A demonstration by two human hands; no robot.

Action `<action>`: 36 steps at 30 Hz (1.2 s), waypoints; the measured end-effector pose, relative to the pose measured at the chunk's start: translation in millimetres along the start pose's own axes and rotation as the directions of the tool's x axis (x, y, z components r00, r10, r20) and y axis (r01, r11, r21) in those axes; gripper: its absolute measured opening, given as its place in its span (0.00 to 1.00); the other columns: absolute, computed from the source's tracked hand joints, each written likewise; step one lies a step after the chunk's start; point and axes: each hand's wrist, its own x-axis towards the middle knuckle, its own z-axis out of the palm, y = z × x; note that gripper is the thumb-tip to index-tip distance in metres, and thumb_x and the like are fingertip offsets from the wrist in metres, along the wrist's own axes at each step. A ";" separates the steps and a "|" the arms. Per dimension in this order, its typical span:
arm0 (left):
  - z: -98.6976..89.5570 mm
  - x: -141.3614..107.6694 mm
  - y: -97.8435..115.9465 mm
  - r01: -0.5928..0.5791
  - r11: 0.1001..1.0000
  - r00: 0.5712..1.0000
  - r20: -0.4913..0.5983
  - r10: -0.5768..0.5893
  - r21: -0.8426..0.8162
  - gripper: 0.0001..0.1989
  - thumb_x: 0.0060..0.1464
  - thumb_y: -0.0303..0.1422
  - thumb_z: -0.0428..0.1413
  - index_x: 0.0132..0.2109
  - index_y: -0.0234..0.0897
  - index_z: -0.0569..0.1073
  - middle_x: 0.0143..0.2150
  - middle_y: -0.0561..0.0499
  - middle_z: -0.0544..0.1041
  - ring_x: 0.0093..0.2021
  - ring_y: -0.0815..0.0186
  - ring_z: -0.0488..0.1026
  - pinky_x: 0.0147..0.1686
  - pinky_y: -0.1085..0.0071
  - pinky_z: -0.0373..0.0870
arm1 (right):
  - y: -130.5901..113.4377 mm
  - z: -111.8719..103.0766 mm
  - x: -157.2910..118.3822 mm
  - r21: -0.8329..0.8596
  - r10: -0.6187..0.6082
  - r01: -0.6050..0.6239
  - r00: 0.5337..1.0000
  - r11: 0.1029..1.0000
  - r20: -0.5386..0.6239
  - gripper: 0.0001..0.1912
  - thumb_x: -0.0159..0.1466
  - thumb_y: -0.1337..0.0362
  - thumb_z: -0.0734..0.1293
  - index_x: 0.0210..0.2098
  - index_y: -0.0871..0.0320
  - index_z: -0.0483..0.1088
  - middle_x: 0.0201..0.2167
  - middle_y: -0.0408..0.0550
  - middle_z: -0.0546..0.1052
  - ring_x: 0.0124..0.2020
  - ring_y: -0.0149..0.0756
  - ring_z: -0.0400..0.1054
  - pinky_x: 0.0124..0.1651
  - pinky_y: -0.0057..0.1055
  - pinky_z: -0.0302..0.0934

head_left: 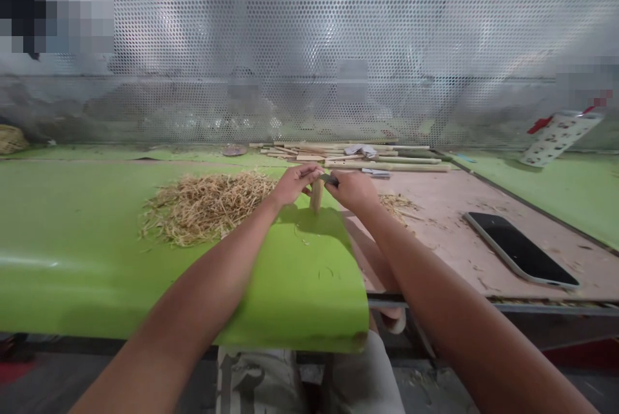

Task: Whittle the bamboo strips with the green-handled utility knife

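Close to the middle of the counter [438,198], above the green sheet [300,291] that bends down over the front edge, we hold a pale piece [316,196] upright in our left hand [294,183]. Our right hand [355,188] is curled tight around a small dark blade [329,178], which is at the top of the pale piece. We can't tell if the piece's bottom end touches the sheet.

To the left of our hands sits a big heap of thin, curly shavings [207,207]. A few more shavings lie on the bare pinkish part, just right of our right hand. Long sticks [411,167] are along the back edge, with a crumpled white scrap [362,151] on them. Near the front edge, on the right side, we see a phone [520,247] lying flat. Toward the back right corner, a spotted white cup [556,140] with a red straw looks tilted.
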 end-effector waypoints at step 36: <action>-8.8 -5.8 11.5 0.134 0.990 0.981 0.147 -0.126 -0.044 0.16 0.51 0.43 0.57 0.40 0.35 0.74 0.36 0.47 0.75 0.35 0.67 0.72 0.35 0.66 0.71 | 7.1 -44.6 -14.1 0.015 -0.263 0.265 0.945 0.964 0.196 0.22 0.69 0.54 0.46 0.45 0.58 0.65 0.24 0.48 0.72 0.20 0.36 0.58 0.24 0.30 0.40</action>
